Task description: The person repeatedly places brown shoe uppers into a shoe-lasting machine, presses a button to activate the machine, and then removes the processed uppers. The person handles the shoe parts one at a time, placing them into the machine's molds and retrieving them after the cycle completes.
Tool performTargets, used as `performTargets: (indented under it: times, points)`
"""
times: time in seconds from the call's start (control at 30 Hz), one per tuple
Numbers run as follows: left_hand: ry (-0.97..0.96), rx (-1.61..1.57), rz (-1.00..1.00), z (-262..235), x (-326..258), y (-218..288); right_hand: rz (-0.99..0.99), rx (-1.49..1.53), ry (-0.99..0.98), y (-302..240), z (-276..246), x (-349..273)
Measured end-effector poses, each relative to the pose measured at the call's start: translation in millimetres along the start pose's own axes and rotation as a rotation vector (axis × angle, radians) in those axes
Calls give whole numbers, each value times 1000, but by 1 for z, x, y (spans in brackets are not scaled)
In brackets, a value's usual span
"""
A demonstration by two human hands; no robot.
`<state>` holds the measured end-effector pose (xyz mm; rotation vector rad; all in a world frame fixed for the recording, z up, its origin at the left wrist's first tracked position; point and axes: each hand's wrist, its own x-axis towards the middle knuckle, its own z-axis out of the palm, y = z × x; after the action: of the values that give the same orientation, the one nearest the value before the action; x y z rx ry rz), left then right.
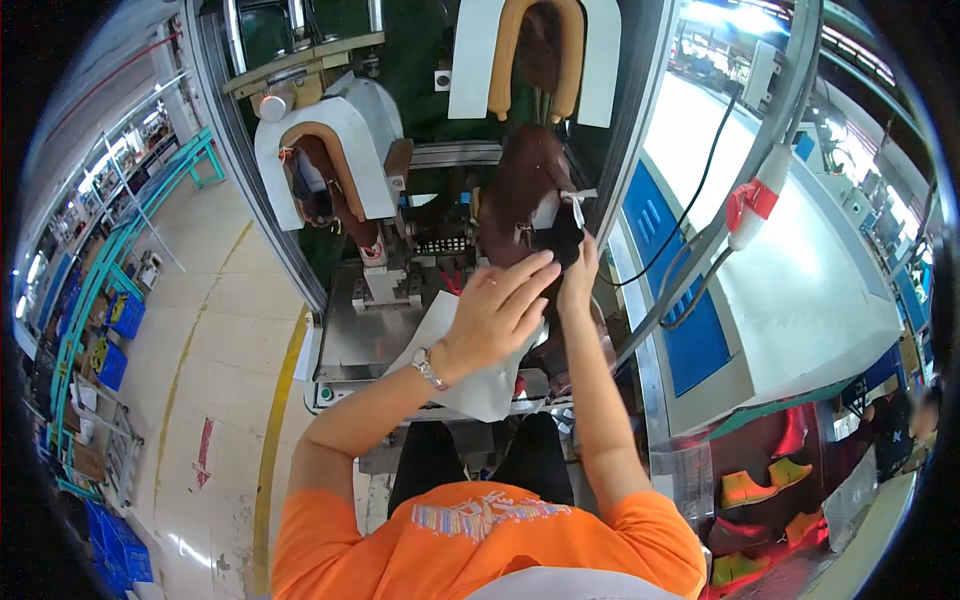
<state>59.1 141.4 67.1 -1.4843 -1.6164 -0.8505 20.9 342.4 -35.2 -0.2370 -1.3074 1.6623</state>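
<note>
Position: worn on the head, above an orange shirt [480, 545].
Direction: down and forward, onto the left hand [495, 312] and right hand [577, 272] at a brown boot [525, 195] on a machine [420, 140].
Nearness: close to the hands, within arm's reach.
Reach: fisheye, bending the yellow floor line [272, 430] and blue cabinet [690, 330].
Overlap: single view only.

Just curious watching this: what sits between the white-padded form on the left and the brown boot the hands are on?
In the head view, a metal bracket and a small black perforated block lie between the white-padded form and the brown boot.
</note>
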Motion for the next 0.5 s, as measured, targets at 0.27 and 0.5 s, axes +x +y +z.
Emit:
performTargets:
  times: [0.27,0.5]
  points:
    - [-223,128,-205,1,13,15,767,818,-514,45,-10,-23]
    - [-310,298,-234,6,6,29,883,832,-461,12,0,-34]
